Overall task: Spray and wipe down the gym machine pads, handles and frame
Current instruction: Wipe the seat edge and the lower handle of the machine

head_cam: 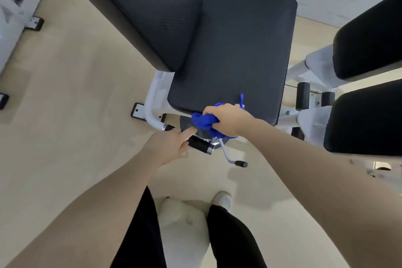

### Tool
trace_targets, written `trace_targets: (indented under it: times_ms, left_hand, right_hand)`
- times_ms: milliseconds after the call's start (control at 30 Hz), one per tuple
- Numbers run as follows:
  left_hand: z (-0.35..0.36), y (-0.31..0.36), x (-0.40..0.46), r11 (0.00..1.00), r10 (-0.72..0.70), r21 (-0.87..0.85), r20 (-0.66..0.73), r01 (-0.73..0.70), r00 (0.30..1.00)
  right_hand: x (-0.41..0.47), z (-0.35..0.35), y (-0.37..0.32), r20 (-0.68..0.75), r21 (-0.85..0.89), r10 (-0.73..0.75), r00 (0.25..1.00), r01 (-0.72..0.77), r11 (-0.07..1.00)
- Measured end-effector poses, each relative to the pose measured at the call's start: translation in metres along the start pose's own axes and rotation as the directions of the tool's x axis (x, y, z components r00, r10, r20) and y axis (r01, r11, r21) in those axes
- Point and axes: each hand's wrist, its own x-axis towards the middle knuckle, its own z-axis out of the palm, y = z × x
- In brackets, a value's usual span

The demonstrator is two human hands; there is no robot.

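Here the right hand (pixel 226 118) bunches the blue cloth (pixel 203 123) in curled fingers at the seat pad's (pixel 235 54) front edge, likely to wipe beneath, while the left hand (pixel 167 144), index finger out, steadies the handle (pixel 200 145) below that pad.

Pale beige floor (pixel 71 98), smooth and bare-looking across the left half. Standing on it: white machine frame (pixel 152 98), bolted down through a black foot plate (pixel 137 111) near the middle. Two more black foot plates (pixel 34 23) toward the left edge, possibly from another machine. A white shoe (pixel 223 199) planted near the bottom edge, just below the frame.
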Motion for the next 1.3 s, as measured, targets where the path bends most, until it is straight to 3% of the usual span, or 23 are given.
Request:
trace_targets:
  times_ms: [233, 333, 467, 567, 633, 700, 767, 833, 900, 1000, 1167, 1233, 1300]
  left_hand:
    - [0.014, -0.031, 0.014, 0.986, 0.110, 0.132, -0.032, -0.105, 0.993]
    - [0.027, -0.045, 0.017, 0.982, 0.068, 0.183, -0.079, -0.053, 0.995]
    - [0.037, -0.051, 0.016, 0.993, -0.024, 0.114, -0.096, 0.035, 0.995]
    - [0.044, -0.028, 0.013, 0.996, -0.007, 0.090, -0.133, 0.019, 0.991]
    - [0.047, -0.005, 0.010, 0.994, 0.070, 0.094, -0.178, -0.054, 0.982]
    - [0.057, 0.012, 0.012, 0.988, 0.098, 0.133, -0.113, -0.083, 0.989]
    - [0.060, 0.015, 0.013, 0.995, 0.055, 0.090, -0.077, -0.048, 0.996]
    - [0.059, 0.006, 0.011, 1.000, -0.026, -0.013, -0.145, 0.024, 0.989]
    - [0.058, -0.014, 0.003, 0.986, -0.129, -0.131, -0.209, 0.102, 0.969]
    - [0.056, -0.049, -0.003, 0.936, -0.243, -0.320, -0.275, 0.150, 0.930]
    - [0.062, -0.085, 0.004, 0.832, -0.318, -0.527, -0.196, 0.173, 0.928]
    - [0.068, -0.092, 0.007, 0.786, -0.352, -0.588, -0.170, 0.192, 0.921]
    - [0.072, -0.092, 0.008, 0.757, -0.374, -0.620, -0.152, 0.206, 0.915]
  right_hand:
    - [0.022, 0.041, -0.012, -0.097, 0.059, 0.155, 0.983, -0.150, 0.987]
    - [0.026, 0.056, -0.012, -0.126, 0.150, 0.250, 0.960, -0.231, 0.961]
    - [0.015, 0.061, 0.001, -0.222, 0.237, 0.391, 0.893, -0.340, 0.910]
    - [-0.002, 0.067, 0.012, -0.285, 0.282, 0.453, 0.845, -0.378, 0.882]
    - [-0.013, 0.072, 0.017, -0.286, 0.319, 0.482, 0.828, -0.392, 0.863]
    - [-0.021, 0.075, 0.018, -0.285, 0.354, 0.489, 0.825, -0.383, 0.853]
    - [-0.023, 0.079, 0.012, -0.289, 0.420, 0.467, 0.836, -0.327, 0.846]
    - [-0.018, 0.086, -0.003, -0.298, 0.478, 0.442, 0.846, -0.269, 0.836]
    - [-0.004, 0.100, -0.024, -0.326, 0.377, 0.354, 0.876, -0.223, 0.899]
    - [0.028, 0.125, -0.045, -0.400, 0.033, 0.161, 0.902, -0.161, 0.986]
    - [0.092, 0.134, -0.088, -0.481, -0.143, 0.049, 0.875, -0.133, 0.981]
    - [0.103, 0.132, -0.089, -0.418, -0.247, -0.030, 0.908, -0.082, 0.965]
    - [0.088, 0.127, -0.069, -0.355, -0.237, -0.009, 0.935, -0.081, 0.968]
